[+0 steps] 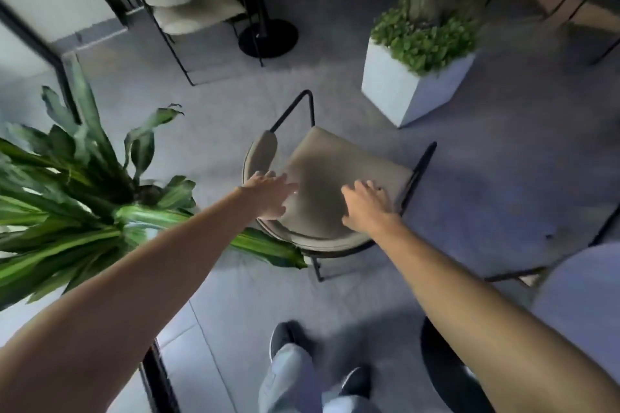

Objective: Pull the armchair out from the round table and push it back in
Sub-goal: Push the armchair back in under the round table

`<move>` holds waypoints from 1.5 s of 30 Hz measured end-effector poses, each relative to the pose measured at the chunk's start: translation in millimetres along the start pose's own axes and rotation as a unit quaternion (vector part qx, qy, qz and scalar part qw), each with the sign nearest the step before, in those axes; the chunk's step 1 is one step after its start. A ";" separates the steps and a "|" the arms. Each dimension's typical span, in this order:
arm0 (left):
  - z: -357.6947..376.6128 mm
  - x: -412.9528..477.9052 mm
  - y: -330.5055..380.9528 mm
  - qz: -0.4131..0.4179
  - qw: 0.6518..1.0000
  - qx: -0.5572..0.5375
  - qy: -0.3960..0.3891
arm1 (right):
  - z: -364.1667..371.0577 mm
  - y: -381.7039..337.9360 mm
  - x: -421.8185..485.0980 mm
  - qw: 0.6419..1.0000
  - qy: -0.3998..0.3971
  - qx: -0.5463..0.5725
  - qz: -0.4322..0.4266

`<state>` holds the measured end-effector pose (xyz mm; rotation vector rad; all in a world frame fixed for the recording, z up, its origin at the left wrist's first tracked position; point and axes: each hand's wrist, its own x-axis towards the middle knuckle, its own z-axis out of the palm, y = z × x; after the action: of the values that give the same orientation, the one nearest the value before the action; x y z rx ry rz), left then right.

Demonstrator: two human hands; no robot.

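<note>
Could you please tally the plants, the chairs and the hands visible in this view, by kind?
Plants: 2, leafy floor plant and white planter
Chairs: 2, armchair and a far chair
Hands: 2, left hand and right hand
Total: 6

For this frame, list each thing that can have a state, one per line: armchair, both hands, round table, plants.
armchair: upright on the floor, seat empty, standing clear of the table.
left hand: fingers spread, over the curved backrest; grip unclear.
right hand: fingers spread, at the backrest's right side; grip unclear.
round table: only its edge shows, lower right.
leafy plant: upright beside the armchair.
white planter: upright, full of greenery.
</note>
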<state>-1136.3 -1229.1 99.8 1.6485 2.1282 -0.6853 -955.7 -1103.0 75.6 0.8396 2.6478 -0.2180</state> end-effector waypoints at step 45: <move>129.5 97.7 -33.0 0.218 0.960 0.161 0.074 | 149.3 -65.5 7.3 0.986 -0.081 -0.030 0.143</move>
<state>-1194.4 -1233.1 -55.2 2.3114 1.7092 -0.8153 -956.8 -1189.4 -62.8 1.1174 2.3395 -0.1262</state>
